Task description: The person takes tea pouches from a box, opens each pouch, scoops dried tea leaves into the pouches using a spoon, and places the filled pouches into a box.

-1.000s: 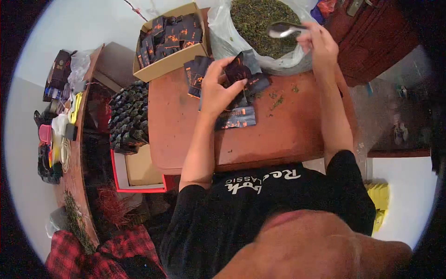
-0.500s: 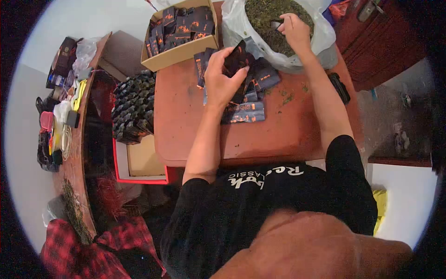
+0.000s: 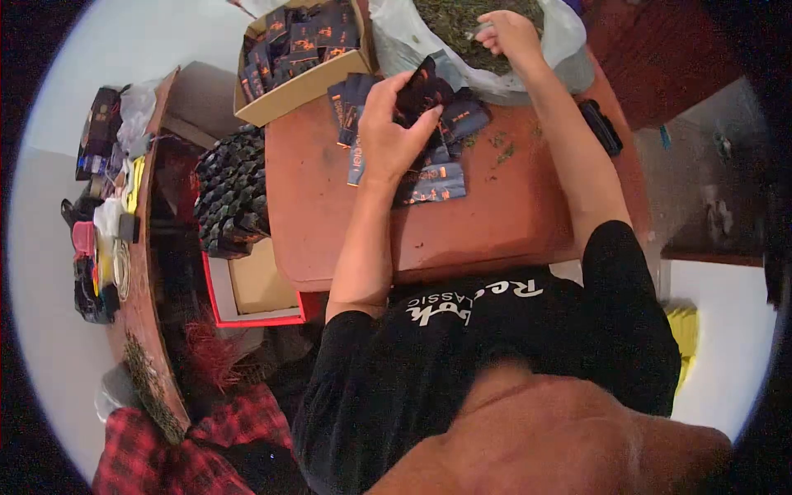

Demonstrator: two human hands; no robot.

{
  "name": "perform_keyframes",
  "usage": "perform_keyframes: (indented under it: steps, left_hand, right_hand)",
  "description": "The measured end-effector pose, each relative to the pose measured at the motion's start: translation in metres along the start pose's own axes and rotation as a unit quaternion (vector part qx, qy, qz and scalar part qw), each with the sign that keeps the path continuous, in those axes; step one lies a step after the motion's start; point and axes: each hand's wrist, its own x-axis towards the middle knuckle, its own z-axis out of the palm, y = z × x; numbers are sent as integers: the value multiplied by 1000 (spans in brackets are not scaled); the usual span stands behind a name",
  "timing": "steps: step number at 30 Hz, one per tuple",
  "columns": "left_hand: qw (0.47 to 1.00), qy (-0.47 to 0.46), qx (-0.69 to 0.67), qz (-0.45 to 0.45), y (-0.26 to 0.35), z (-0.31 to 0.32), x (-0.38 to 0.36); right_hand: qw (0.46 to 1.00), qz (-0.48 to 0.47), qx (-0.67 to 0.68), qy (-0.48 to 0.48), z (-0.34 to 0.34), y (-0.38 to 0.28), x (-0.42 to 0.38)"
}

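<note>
Evidently, filling is the step in hand, judging by a dark pouch (image 3: 419, 93) held up near the white plastic bag (image 3: 398, 43), on its near left side, while the other hand is at the bag's leafy contents (image 3: 441, 23). The pouch stands tilted rather than flat, its long axis running mostly away from the person, with a pointed upper corner aimed toward the bag; whether its mouth gapes cannot be told. The left hand (image 3: 389, 130) pinches it between thumb and fingers. The right hand (image 3: 513, 40) is over the bag, fingers curled in on what seems to be a spoon (image 3: 477, 31), of which only a small pale bit shows. The next move seems to call for a steady pouch and a level, well-aimed right hand. Around and beneath the left hand, just short of the bag, flat dark packets (image 3: 441, 183) overlap on the surface (image 3: 487, 227). Green crumbs (image 3: 500, 153) lie on the bag's near side, and a black object (image 3: 601, 128) rests to its near right. Just left of the bag, a cardboard carton (image 3: 309, 82) holds many orange-printed packets (image 3: 305, 37); farther left and nearer the person than the bag sits a stack of dark packs (image 3: 233, 194).
</note>
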Motion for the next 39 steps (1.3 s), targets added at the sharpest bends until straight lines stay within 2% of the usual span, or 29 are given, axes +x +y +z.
perform_keyframes:
  steps: [3, 6, 10, 13, 25, 36, 39]
  left_hand:
    - [999, -5, -28, -20, -4, 4, 1]
    - [1000, 1, -17, -3, -7, 6, 1]
    - [999, 34, -1, 10, -2, 11, 2]
    - [999, 35, 7, 14, -5, 13, 2]
    - [999, 14, 50, 4, -2, 18, 6]
    - [996, 13, 84, -9, 1, 20, 5]
    - [996, 18, 85, 1, -3, 21, 5]
  right_hand:
    - [996, 23, 85, 12, -5, 10, 1]
    - [992, 88, 84, 31, -12, -17, -7]
    - [989, 122, 25, 73, -22, -58, -21]
    - [993, 95, 38, 58, -33, -72, -27]
    - [988, 91, 127, -7, -52, -85, -38]
    - [985, 97, 118, -79, -38, -97, -57]
    - [986, 61, 87, -125, -39, -82, -52]
